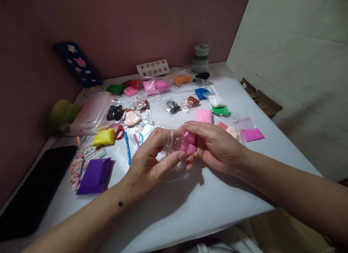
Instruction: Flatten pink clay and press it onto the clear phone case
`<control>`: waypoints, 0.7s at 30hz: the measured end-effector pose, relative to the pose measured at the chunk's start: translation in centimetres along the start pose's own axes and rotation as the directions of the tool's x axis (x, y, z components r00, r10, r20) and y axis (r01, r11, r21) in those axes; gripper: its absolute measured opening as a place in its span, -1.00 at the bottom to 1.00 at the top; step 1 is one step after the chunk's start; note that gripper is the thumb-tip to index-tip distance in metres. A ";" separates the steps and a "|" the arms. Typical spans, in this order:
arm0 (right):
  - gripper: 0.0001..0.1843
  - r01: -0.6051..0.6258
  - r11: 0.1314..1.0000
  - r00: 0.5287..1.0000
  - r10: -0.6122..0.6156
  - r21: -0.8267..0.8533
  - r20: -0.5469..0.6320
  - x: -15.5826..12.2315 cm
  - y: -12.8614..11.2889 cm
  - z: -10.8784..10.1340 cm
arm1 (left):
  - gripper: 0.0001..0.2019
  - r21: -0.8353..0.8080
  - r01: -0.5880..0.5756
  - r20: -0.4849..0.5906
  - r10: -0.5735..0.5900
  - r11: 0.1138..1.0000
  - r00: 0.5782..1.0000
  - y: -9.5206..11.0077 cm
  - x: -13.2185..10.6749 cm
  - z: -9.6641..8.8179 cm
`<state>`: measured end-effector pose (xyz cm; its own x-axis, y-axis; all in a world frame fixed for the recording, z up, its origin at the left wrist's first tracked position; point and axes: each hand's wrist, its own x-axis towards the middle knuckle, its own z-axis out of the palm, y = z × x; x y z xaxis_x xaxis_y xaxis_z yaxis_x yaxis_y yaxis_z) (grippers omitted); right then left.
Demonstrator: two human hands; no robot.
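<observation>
Between my two hands, above the white table (217, 195), is a clear plastic bag with pink modelling clay (188, 143) in it. My left hand (156, 157) is closed on the bag's transparent end, thumb lying along its near side. On the other side, my right hand (214, 146) is curled round the clay end, fingers partly hidden behind it. A light pink clay packet (204, 116) lies just beyond my right hand. Under the hands a clear plastic sheet or tray shows in part; its shape is hard to make out.
A purple packet (94, 176), a yellow packet (103, 137), red-handled scissors (119, 132) and a blue tool (127, 148) lie on the left. Several bagged clay colours spread behind. A bottle (201, 57) stands at the back; a dark tablet-like slab (38, 187) is at left.
</observation>
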<state>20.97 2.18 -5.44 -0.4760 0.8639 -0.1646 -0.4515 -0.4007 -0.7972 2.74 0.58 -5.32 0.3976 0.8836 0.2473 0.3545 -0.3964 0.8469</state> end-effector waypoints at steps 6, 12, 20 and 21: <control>-0.73 0.034 0.998 0.999 -0.033 -0.056 0.019 -0.2 0.3 -0.3 | -0.76 0.013 -0.037 0.016 0.037 0.999 0.999 -0.5 0.0 0.5; -0.70 0.069 0.995 0.996 -0.065 -0.077 0.054 -0.1 0.8 -0.4 | -0.71 -0.044 -0.156 -0.114 0.151 0.987 0.982 -0.9 -0.1 1.0; -0.66 0.074 0.950 0.997 -0.081 -0.304 -0.009 0.0 -0.5 -0.9 | -0.73 -0.030 -0.139 -0.119 0.134 0.990 0.984 -1.0 0.0 0.9; -0.70 0.102 0.928 0.993 -0.116 -0.358 -0.017 -0.1 -0.7 -0.7 | -0.72 -0.027 -0.138 -0.115 0.134 0.990 0.984 -0.9 0.0 0.9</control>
<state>21.89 2.59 -5.29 -0.4077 0.9095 -0.0812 -0.1972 -0.1745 -0.9647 3.16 0.74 -6.53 0.3417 0.8454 0.4106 0.2731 -0.5073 0.8173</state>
